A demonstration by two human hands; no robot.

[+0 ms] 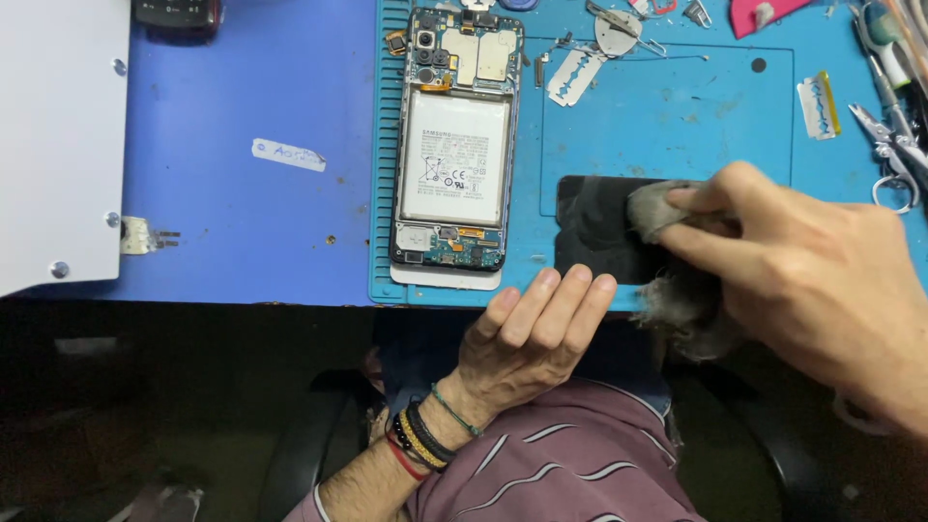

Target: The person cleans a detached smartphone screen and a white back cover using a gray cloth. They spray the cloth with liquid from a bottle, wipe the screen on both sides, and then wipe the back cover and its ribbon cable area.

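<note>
A dark glossy phone back panel (597, 228) lies flat on the blue work mat (667, 126) near the desk's front edge. My right hand (802, 271) pinches a grey wad of cloth (657, 208) and presses it onto the panel's right part. More of the cloth hangs over the edge below. My left hand (536, 333) rests at the mat's front edge, fingers together, fingertips touching just below the panel's left end; it holds nothing. An opened phone (454, 145) with its white battery and circuit boards exposed lies on the mat to the left.
Two razor blades (575, 75) (819, 104) lie on the mat. Tweezers and scissors (894, 145) sit at the right edge, small metal parts (619, 29) at the top. A white panel (58, 135) covers the blue desk's left side, with a small paper label (288, 154) nearby.
</note>
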